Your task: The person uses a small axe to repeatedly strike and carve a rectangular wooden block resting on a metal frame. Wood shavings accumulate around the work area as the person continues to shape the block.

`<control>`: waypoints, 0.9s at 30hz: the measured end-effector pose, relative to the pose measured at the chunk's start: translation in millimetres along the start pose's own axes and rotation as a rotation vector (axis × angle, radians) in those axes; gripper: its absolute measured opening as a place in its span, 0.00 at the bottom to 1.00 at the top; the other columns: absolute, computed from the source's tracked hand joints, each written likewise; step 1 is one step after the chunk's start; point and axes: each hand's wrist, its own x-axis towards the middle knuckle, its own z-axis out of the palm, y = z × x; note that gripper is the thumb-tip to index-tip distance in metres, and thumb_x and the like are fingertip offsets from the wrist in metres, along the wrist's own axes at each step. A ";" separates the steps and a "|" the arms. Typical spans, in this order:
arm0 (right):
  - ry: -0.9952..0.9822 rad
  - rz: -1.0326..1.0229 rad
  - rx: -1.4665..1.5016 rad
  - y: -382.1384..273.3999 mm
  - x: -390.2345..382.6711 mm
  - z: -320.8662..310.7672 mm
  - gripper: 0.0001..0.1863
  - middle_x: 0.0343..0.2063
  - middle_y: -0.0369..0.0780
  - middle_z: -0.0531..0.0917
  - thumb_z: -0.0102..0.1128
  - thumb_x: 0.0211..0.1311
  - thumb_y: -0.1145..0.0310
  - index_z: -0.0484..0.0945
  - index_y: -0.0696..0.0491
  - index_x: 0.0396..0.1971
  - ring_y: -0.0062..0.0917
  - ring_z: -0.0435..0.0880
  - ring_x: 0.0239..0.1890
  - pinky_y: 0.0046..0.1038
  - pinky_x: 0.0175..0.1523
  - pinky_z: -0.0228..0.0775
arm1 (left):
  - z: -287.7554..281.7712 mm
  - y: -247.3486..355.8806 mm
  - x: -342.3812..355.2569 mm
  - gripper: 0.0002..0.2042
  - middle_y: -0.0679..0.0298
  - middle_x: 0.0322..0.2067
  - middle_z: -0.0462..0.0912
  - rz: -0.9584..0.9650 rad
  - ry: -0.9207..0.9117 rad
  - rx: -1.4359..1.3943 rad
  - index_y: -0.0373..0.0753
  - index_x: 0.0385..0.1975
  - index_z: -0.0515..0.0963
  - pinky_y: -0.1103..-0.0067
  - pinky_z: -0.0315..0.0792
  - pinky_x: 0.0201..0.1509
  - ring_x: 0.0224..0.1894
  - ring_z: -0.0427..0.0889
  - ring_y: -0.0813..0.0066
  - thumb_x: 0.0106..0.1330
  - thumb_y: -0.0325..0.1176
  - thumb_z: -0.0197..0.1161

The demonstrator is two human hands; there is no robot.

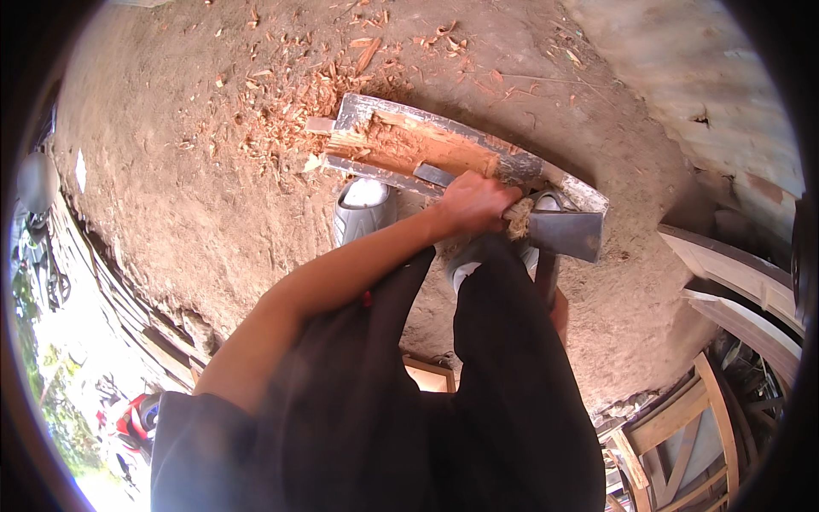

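Just right of the frame's centre, the left hand point(474, 203) is closed in a grip around the top of an axe handle, right where the handle meets the axe head point(565, 234). The dark metal head points toward the right of the frame, its blade end lying just past the right end of a plank point(426, 149), and frayed pale wood fibres show where the handle enters it. The handle point(546, 275) runs down from the head along the right leg. Lower on it, a little of the right hand point(560, 314) shows past the dark trouser leg; most of it is hidden, so whether it is closed on the handle cannot be told. The plank lies across the upper middle of the frame, running from upper left to lower right, grey and weathered at its edges and chopped open along the middle to raw orange wood. A grey shoe point(362, 209) rests against its lower edge, left of the hand, and a second shoe point(539, 205) shows just beside the axe head. Wood chips point(290, 107) are strewn over the dirt floor point(171, 171) to the upper left of the plank. At the right edge of the frame stand curved wooden frames point(725, 282), with more pale timber pieces in the lower right. In the lower left, in bright daylight, a red motorbike point(136, 418) is parked.
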 end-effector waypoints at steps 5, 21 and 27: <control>-0.144 0.067 0.096 -45.7 -3.5 -5.4 0.09 0.27 0.34 0.78 0.64 0.57 0.77 0.77 0.53 0.38 0.19 0.78 0.28 0.27 0.36 0.70 | -6.6 -6.4 -2.5 0.18 0.53 0.26 0.86 -0.088 0.069 0.000 0.41 0.41 0.78 0.60 0.80 0.34 0.31 0.87 0.51 0.50 0.38 0.69; -0.077 0.191 0.109 -71.3 -9.4 -9.7 0.10 0.25 0.35 0.77 0.64 0.55 0.76 0.76 0.55 0.37 0.18 0.77 0.27 0.23 0.35 0.69 | -6.4 -21.0 -7.7 0.23 0.57 0.27 0.86 -0.018 0.064 0.051 0.46 0.49 0.76 0.62 0.78 0.32 0.30 0.87 0.57 0.50 0.38 0.71; -0.078 0.169 0.127 -79.4 -15.9 -18.0 0.11 0.20 0.35 0.73 0.63 0.52 0.76 0.73 0.57 0.35 0.19 0.71 0.17 0.22 0.22 0.62 | -10.6 1.6 0.2 0.17 0.57 0.29 0.86 -0.003 0.041 -0.031 0.41 0.43 0.79 0.61 0.78 0.35 0.34 0.87 0.54 0.51 0.34 0.67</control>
